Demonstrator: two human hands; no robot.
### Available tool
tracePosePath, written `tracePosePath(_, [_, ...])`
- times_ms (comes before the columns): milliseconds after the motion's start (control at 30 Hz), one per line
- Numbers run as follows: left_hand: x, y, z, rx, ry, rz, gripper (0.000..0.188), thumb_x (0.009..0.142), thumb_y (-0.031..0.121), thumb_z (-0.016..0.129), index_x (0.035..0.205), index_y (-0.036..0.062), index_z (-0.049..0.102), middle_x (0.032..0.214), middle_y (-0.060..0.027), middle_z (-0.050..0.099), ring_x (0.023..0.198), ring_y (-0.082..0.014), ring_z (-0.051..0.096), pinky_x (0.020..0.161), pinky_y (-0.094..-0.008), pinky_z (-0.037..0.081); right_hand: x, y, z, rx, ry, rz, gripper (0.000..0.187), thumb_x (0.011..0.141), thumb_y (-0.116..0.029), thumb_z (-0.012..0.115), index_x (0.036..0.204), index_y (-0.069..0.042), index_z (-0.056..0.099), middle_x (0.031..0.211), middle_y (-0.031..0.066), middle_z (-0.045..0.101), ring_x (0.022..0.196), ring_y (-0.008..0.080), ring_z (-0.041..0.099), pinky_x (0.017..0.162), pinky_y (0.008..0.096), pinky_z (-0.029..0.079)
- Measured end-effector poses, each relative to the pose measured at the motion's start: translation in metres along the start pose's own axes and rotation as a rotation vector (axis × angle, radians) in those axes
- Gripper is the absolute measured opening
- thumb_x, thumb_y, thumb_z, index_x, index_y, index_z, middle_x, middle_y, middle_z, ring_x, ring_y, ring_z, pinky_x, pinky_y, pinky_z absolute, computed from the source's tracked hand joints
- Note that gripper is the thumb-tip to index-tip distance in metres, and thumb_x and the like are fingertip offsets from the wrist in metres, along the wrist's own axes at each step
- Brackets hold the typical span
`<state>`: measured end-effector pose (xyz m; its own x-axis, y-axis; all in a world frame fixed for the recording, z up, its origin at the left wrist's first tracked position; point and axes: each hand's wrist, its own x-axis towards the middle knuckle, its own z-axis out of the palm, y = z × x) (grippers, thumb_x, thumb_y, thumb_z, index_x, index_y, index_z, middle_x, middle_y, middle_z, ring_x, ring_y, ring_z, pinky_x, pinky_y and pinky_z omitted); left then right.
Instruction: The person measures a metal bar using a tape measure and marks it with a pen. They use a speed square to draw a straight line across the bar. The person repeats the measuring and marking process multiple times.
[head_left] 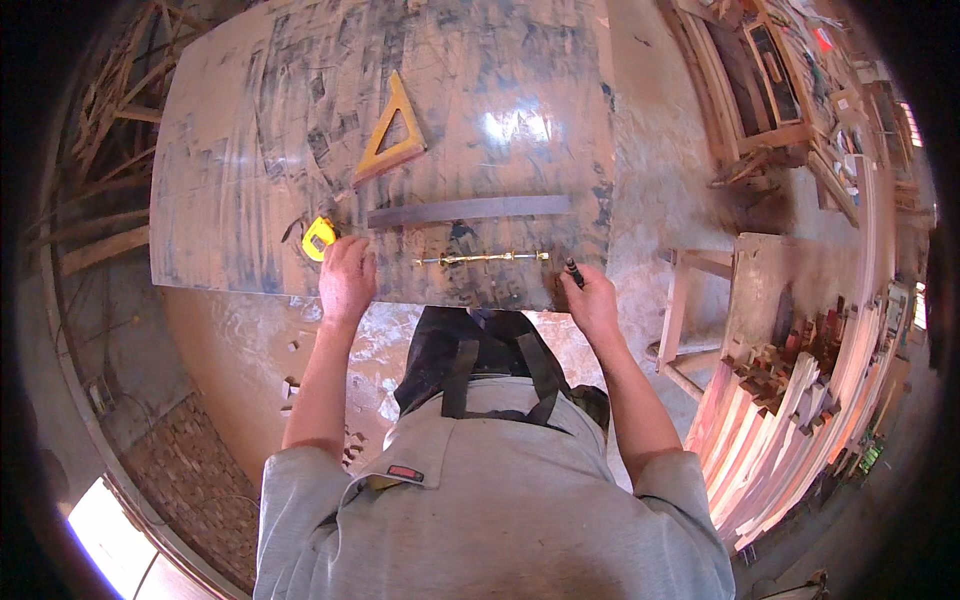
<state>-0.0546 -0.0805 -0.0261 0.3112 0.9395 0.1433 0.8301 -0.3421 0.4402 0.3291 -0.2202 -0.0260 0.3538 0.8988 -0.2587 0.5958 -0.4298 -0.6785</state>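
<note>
My left hand [347,280] lies at the near edge of the worktable [250,120], fingers curled against the lower right side of a yellow tape measure [319,239]; part of that grip is hidden. A dark pen-like marker [574,272] sticks up from my right hand [593,303], whose fingers are closed round it near the table's right front corner. Between my hands lies a thin metal rod with gold-coloured fittings [482,259]. Beyond the rod is a long, dark, flat strip [470,210]. Farther off, a yellow triangle square [385,150] rests on the tabletop.
Right of the table stand a wooden frame [678,310] and a stack of long boards [780,450] with small wood offcuts. Wooden frames [770,80] fill the far right. Timber pieces [105,245] lean at the left, and many small blocks [190,470] cover the lower left.
</note>
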Motion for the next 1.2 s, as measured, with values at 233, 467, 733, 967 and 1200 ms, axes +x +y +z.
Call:
tracePosePath(233, [-0.01,0.017,0.01,-0.2,-0.061,-0.415,0.019,0.092,0.017,0.066,0.102,0.0043,0.075,0.098,-0.0186,0.073,0.093,-0.038,0.071,0.083,-0.0447,0.056,-0.013,0.006,0.005,0.068,-0.047,0.162,0.022,0.091,-0.022,0.071,0.093,0.0,0.07,0.089,0.0232,0.068,0.085,0.0417,0.067,0.074,0.0479,0.052])
tracePosePath(467, [-0.027,0.025,0.03,-0.159,-0.079,-0.483,0.021,0.091,0.022,0.067,0.102,0.0069,0.076,0.099,-0.0179,0.073,0.093,-0.0377,0.071,0.084,-0.0452,0.056,-0.014,0.007,0.007,0.096,-0.046,0.11,0.022,0.092,-0.022,0.07,0.092,0.0,0.069,0.087,0.0214,0.068,0.081,0.0406,0.066,0.073,0.046,0.052])
tracePosePath(733, [0.022,-0.021,-0.02,0.397,-0.01,-0.242,0.052,0.086,0.018,0.074,0.135,0.0069,0.06,0.136,-0.0174,0.059,0.126,-0.0407,0.052,0.105,-0.0491,0.045,-0.013,0.009,0.003,0.119,-0.027,0.148,0.023,0.09,-0.024,0.074,0.091,-0.001,0.071,0.082,0.0194,0.066,0.079,0.0372,0.066,0.072,0.0428,0.052])
tracePosePath(967, [0.01,-0.061,-0.002,0.318,-0.162,-0.297,0.062,0.088,0.017,0.07,0.147,0.0115,0.051,0.149,-0.019,0.046,0.135,-0.0421,0.045,0.114,-0.0499,0.039,-0.016,-0.001,0.005,0.148,-0.044,0.183,0.026,0.09,-0.027,0.074,0.091,-0.001,0.072,0.082,0.0198,0.067,0.079,0.0367,0.066,0.072,0.0415,0.052])
tracePosePath(1200, [0.014,-0.058,0.002,0.351,-0.176,-0.292,0.058,0.09,0.017,0.067,0.146,0.0129,0.053,0.148,-0.0196,0.047,0.133,-0.0422,0.046,0.112,-0.0497,0.042,-0.017,0.007,0.006,0.149,-0.018,0.133,0.03,0.091,-0.03,0.073,0.09,0.0,0.072,0.083,0.0212,0.068,0.078,0.0367,0.067,0.072,0.0425,0.052])
